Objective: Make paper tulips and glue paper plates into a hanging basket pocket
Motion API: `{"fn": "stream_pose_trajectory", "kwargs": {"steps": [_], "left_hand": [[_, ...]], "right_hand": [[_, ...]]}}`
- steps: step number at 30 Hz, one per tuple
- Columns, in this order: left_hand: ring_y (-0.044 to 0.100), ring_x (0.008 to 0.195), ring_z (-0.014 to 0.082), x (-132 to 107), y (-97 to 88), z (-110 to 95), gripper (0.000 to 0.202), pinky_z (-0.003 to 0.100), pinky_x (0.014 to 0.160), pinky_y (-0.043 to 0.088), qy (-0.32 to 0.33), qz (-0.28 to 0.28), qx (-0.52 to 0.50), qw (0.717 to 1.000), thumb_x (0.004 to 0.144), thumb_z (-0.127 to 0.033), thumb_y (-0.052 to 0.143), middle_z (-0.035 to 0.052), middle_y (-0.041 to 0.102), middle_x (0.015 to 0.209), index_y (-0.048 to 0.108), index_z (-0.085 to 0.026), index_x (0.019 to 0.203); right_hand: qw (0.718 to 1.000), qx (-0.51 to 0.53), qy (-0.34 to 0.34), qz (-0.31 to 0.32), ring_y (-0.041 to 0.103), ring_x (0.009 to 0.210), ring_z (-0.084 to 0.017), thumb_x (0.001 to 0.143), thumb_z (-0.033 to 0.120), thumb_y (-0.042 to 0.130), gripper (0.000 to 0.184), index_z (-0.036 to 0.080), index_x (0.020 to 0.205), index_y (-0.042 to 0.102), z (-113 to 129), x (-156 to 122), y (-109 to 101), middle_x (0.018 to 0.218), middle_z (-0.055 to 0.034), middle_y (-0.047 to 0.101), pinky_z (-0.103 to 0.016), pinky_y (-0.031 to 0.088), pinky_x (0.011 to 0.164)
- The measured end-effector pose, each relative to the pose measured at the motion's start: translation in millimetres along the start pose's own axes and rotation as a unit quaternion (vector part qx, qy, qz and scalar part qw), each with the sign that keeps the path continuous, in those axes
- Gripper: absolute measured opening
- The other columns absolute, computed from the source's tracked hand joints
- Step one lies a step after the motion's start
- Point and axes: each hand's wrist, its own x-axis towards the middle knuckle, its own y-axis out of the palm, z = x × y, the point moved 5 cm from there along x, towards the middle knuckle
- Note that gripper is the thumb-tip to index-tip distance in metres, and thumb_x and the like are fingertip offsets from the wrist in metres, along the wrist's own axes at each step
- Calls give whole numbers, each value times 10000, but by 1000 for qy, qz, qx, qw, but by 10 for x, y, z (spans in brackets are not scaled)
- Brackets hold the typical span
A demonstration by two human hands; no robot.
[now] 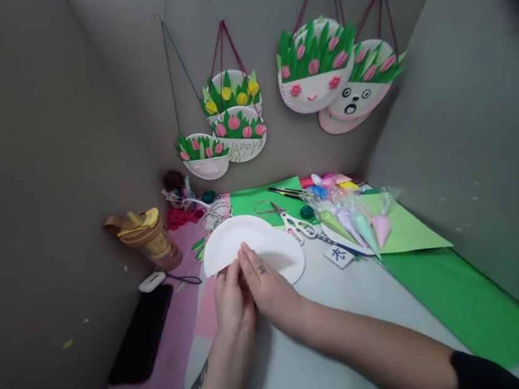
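Note:
My left hand and my right hand meet palm to palm at the near edge of the white paper plates. Both have their fingers closed and pressed together. Whatever lies between them, if anything, is hidden. Just beyond the fingers, one white paper plate piece with a straight cut edge at its left overlaps another white paper plate. White-handled scissors rest on the table to the right of the plates.
Piping bags of coloured paste lie at the right, beside a tile with a blue character. Green paper covers the back. At left are a brown cup and a black phone. Decorated plate baskets hang on the wall.

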Motion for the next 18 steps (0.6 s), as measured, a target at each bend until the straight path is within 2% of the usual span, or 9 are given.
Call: {"fn": "stream_pose_trajectory", "kwargs": {"steps": [4,6,8,9,11,13,14,16,18], "left_hand": [[641,1004,183,-132,151,5,364,271,848,497,61,48,35,996,617,-245,774,59,716,1011,670,-195,962],[648,942,181,-204,207,34,348,275,800,497,73,90,113,987,636,-290,764,69,712,989,664,-191,953],[641,779,167,-269,245,68,258,269,693,482,76,148,273,948,678,-327,722,62,702,866,659,-181,881],[624,724,164,-299,254,69,215,269,657,463,89,177,375,906,703,-337,694,56,688,818,653,-182,847],[612,735,189,-344,251,35,177,286,655,436,144,214,581,772,738,-342,649,68,674,834,646,-189,828],[622,857,246,-343,191,-32,215,313,691,428,184,189,735,625,759,-345,619,110,665,970,638,-196,913],[627,867,267,-323,136,-50,230,321,681,425,170,175,789,564,760,-339,609,128,661,991,630,-192,935],[643,847,286,-277,12,-79,212,331,664,419,126,164,850,485,786,-310,554,149,671,982,620,-185,944],[653,829,285,-236,-112,-140,192,334,661,412,101,157,869,457,832,-271,460,149,689,928,621,-190,898]], "right_hand": [[999,6,1,-54,396,1360,-280,938,78,349,677,130,1526,19,-138,80,-211,1508,-216,318,-430,483,1032],[995,23,-7,-101,426,1344,-257,928,96,379,655,122,1524,108,-237,130,-408,1486,-198,374,-388,496,1021],[984,22,7,-175,499,1290,-220,917,91,385,575,162,1482,303,-390,177,-689,1411,-144,500,-352,499,1015],[972,19,37,-231,556,1232,-206,916,91,398,516,196,1421,426,-499,185,-859,1341,-113,577,-347,501,1010],[943,45,97,-317,643,1097,-205,903,156,493,376,229,1254,605,-733,184,-1169,1209,-76,670,-359,533,956],[902,101,150,-391,678,978,-203,882,227,562,256,225,1108,681,-966,155,-1419,1080,-58,715,-388,551,898],[882,131,169,-421,684,923,-198,861,257,600,208,214,1037,702,-1068,140,-1511,1015,-53,724,-389,557,868],[850,195,195,-449,683,805,-182,813,288,662,152,194,920,715,-1233,133,-1622,874,-38,724,-368,566,786],[835,261,207,-438,666,695,-157,782,278,687,120,180,848,705,-1342,165,-1651,751,-14,698,-329,559,701]]}}
